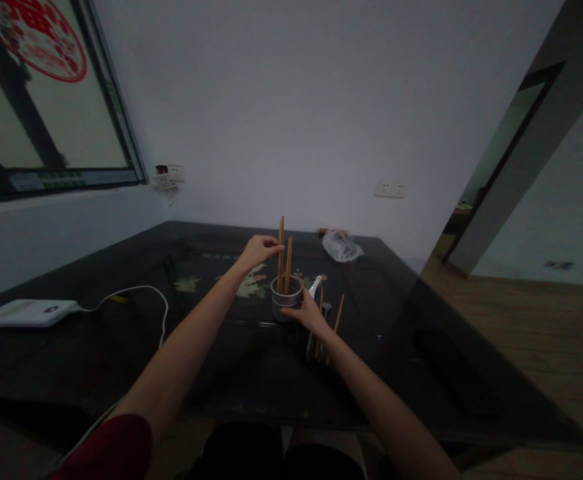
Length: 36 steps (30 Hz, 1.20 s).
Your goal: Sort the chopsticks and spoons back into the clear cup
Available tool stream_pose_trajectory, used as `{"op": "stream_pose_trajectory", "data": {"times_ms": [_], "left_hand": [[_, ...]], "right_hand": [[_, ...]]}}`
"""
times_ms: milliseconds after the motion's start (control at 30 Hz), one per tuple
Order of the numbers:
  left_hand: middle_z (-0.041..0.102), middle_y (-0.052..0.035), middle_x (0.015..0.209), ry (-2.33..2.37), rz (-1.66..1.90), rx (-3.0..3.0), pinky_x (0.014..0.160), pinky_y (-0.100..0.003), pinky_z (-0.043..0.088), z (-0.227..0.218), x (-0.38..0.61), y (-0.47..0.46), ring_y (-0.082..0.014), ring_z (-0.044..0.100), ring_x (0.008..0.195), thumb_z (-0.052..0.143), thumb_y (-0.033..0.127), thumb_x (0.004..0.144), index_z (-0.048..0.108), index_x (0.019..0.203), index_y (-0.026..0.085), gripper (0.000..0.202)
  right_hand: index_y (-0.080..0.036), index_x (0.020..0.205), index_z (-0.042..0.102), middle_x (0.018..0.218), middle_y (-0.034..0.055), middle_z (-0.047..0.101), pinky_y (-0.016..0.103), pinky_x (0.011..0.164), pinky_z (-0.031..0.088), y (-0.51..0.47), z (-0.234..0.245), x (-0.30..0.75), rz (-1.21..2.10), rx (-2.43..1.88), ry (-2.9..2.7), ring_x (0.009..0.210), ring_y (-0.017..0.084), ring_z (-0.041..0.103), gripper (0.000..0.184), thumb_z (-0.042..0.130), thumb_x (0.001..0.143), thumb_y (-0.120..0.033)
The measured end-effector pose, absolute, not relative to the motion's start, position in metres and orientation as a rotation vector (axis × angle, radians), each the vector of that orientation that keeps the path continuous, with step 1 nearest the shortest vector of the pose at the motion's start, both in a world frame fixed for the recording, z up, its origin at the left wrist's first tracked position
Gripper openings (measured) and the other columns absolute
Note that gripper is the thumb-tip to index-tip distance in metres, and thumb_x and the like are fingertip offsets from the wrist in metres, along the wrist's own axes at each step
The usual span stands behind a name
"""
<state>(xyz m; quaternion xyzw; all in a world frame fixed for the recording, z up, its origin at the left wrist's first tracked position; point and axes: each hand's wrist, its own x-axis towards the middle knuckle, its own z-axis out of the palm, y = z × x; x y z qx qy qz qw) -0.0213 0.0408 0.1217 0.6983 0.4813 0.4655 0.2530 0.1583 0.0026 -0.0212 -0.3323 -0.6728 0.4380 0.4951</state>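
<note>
Standing tan chopsticks (282,257) upright in a metal cup (285,308) near the middle of the dark bench (121,353).

Thin and straight, the sticks rise well above the rim of the small round grey cup, some taller than others. The left hand (257,251) has its grip pinched on the tallest near the top. The right hand (308,312) has its grip curled against the cup's right wall. Just right of the cup lie loose chopsticks (338,315) and a white spoon (314,287). A crumpled plastic bag (340,247) sits at the far edge, and a white device (26,312) with its cable (144,290) lies at the left.
</note>
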Motion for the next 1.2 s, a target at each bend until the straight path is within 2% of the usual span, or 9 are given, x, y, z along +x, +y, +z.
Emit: {"op": "stream_pose_trajectory", "data": {"times_ms": [167, 533, 700, 1200], "left_hand": [[0.068, -0.0043, 0.065, 1.383, 1.21, 1.857, 0.05, -0.02, 0.043, 0.111, -0.019, 0.045, -0.0125, 0.059, 0.058, 0.067, 0.032, 0.069, 0.069, 0.073, 0.012, 0.02], [0.068, -0.0044, 0.066, 1.394, 1.169, 1.864, 0.058, -0.023, 0.045, 0.085, -0.016, 0.055, -0.0144, 0.061, 0.06, 0.067, 0.037, 0.067, 0.07, 0.073, 0.013, 0.025], [0.068, -0.0048, 0.066, 1.399, 1.119, 1.897, 0.056, -0.022, 0.043, 0.08, -0.015, 0.051, -0.0142, 0.06, 0.059, 0.065, 0.038, 0.068, 0.07, 0.072, 0.012, 0.027], [0.068, -0.0034, 0.064, 1.387, 1.126, 1.874, 0.056, -0.022, 0.045, 0.078, -0.014, 0.044, -0.0148, 0.061, 0.06, 0.067, 0.035, 0.068, 0.067, 0.069, 0.014, 0.021]], "right_hand": [[-0.019, 0.128, 0.045, 0.125, 0.0112, 0.058, 0.045, 0.103, 0.039, 0.005, -0.027, 0.158, 1.088, -0.853, -1.619, 0.117, 0.026, 0.054, 0.082, 0.081, 0.054, -0.025], [-0.019, 0.121, 0.05, 0.116, 0.0089, 0.063, 0.044, 0.096, 0.044, -0.001, -0.023, 0.165, 0.995, -0.967, -1.666, 0.108, 0.025, 0.059, 0.074, 0.081, 0.055, -0.03], [-0.021, 0.12, 0.052, 0.11, 0.0075, 0.065, 0.043, 0.092, 0.047, -0.003, -0.026, 0.165, 0.995, -0.982, -1.646, 0.103, 0.025, 0.061, 0.074, 0.083, 0.052, -0.025], [-0.02, 0.115, 0.055, 0.106, 0.0071, 0.067, 0.044, 0.09, 0.048, -0.009, -0.018, 0.165, 0.971, -0.967, -1.648, 0.101, 0.026, 0.062, 0.069, 0.083, 0.052, -0.023]]}}
